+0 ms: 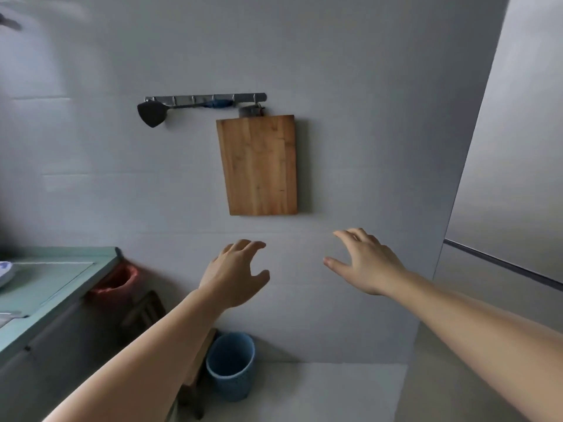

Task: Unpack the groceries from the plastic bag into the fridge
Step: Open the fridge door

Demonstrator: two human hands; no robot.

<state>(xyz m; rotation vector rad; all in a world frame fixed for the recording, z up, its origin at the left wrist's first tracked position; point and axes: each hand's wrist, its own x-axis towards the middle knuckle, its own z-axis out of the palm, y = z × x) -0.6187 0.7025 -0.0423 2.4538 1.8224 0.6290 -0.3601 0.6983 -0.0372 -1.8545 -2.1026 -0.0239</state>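
The grey fridge (515,153) fills the right edge of the head view, its doors closed, with a dark seam between upper and lower door. My left hand (236,274) is stretched forward at the centre, fingers apart, holding nothing. My right hand (367,261) is raised beside it to the right, fingers spread, also holding nothing, and stays left of the fridge. A red plastic bag (117,283) hangs at the end of the green counter (45,296) on the left. No groceries are visible.
A wooden cutting board (259,166) and a black spatula (152,112) hang from a metal hook rail (205,98) on the tiled wall ahead. A blue bin (231,365) stands on the floor below, beside a dark wooden stool (195,376).
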